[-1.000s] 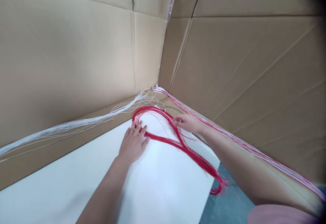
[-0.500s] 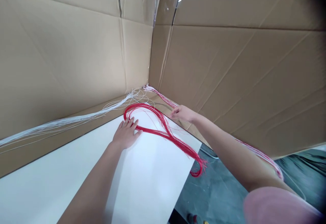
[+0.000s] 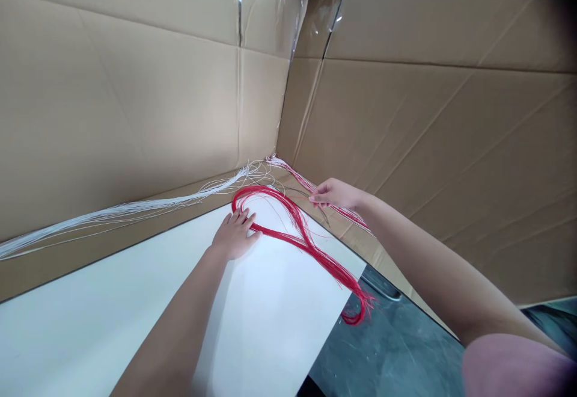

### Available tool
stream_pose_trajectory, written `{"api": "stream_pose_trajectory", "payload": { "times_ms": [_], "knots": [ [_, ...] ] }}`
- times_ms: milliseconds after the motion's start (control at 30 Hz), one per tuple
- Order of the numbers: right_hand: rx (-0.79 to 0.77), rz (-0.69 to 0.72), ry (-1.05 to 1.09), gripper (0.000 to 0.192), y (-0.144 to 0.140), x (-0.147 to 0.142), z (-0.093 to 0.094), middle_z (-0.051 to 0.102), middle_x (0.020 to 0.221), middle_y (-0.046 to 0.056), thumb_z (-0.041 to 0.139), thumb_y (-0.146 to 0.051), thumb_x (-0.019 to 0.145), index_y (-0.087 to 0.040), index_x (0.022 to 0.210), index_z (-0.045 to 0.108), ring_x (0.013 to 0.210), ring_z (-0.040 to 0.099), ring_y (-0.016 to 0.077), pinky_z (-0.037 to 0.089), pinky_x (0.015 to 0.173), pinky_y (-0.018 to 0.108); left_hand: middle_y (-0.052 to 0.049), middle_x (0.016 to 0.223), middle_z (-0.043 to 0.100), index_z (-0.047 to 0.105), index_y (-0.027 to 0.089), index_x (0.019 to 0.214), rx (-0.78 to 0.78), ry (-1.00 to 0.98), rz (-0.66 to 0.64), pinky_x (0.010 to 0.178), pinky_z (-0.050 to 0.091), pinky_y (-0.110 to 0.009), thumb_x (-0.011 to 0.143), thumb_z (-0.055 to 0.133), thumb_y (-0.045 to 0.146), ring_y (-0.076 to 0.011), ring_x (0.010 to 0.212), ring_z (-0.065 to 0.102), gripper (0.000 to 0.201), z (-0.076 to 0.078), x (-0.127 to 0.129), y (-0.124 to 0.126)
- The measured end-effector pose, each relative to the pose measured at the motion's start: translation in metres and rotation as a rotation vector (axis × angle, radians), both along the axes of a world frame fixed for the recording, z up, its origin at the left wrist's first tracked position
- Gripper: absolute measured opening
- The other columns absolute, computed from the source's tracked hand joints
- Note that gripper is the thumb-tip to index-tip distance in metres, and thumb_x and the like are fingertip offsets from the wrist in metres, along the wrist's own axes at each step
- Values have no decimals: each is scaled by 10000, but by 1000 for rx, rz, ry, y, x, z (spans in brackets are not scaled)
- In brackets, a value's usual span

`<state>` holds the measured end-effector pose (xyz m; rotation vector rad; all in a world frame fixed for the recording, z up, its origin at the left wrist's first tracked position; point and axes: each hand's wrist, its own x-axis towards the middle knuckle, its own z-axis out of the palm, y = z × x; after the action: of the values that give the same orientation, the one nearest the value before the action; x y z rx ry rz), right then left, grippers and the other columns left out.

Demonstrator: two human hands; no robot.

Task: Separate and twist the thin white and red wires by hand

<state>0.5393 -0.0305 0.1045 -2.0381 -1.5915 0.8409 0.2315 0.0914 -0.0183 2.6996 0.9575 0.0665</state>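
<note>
A looped bundle of thin red wires (image 3: 331, 266) lies on a white board (image 3: 265, 301), its cut ends curling over the board's right edge. My left hand (image 3: 234, 234) rests flat on the loop's left side, fingers spread over the wires. Beyond the board's far edge, my right hand (image 3: 336, 195) is pinched, with what looks like a single red wire between thumb and fingers. That wire appears as a faint line running left toward the loop. Behind the right hand passes a bundle of red and white wires (image 3: 297, 175) along the cardboard.
Tall cardboard walls (image 3: 148, 96) meet in a corner ahead. A bundle of white wires (image 3: 135, 207) stretches along the left wall, its loose ends fanning near the corner. A dark thin wire lies beyond the board. A dark grey marbled surface (image 3: 360, 349) shows at lower right.
The view has shifted, so most things sit slightly further right. My right hand has pulled a little away from the loop, relative to it. My left hand stays on the red wires.
</note>
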Motion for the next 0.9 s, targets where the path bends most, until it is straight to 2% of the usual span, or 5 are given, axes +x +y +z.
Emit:
{"api": "stream_pose_trajectory", "payload": {
  "times_ms": [333, 467, 667, 767, 900],
  "knots": [
    [-25, 2, -34, 193, 14, -13, -7, 710, 666, 38, 686, -343, 696, -172, 639, 755, 711, 635, 191, 481, 666, 285, -143, 1706, 316, 431, 230, 1570, -11, -47, -7, 1270, 210, -639, 1014, 522, 565, -356, 1571, 291, 655, -2, -1, 0],
    [-22, -7, -63, 170, 20, -18, -9, 666, 617, 26, 706, -260, 701, -173, 558, 673, 675, 600, 177, 464, 664, 294, -141, 1708, 312, 431, 235, 1570, -7, -57, -8, 1269, 214, -640, 1013, 521, 569, -357, 1568, 295, 656, -6, -1, 2],
    [54, -137, 53, 250, 28, -20, -19, 605, 654, -8, 674, -284, 913, -169, 717, 570, 600, 558, 128, 467, 606, 269, -138, 1709, 307, 433, 238, 1567, 4, -67, -15, 1268, 210, -644, 1003, 551, 555, -362, 1569, 288, 658, -12, -1, 3],
    [132, -218, 218, 215, 30, -20, -6, 628, 687, 2, 520, -257, 1017, -182, 816, 518, 559, 574, 125, 465, 550, 256, -145, 1705, 309, 440, 225, 1560, 18, -71, -5, 1263, 216, -647, 997, 562, 552, -367, 1567, 286, 662, -14, 0, 4],
    [320, -319, 405, 261, 40, -17, 40, 646, 731, -3, 330, -164, 1065, -209, 819, 404, 431, 375, 59, 273, 419, 197, -148, 1695, 326, 453, 220, 1548, 28, -76, 7, 1255, 238, -646, 994, 570, 550, -369, 1556, 306, 656, -16, 1, 4]
  ]
}}
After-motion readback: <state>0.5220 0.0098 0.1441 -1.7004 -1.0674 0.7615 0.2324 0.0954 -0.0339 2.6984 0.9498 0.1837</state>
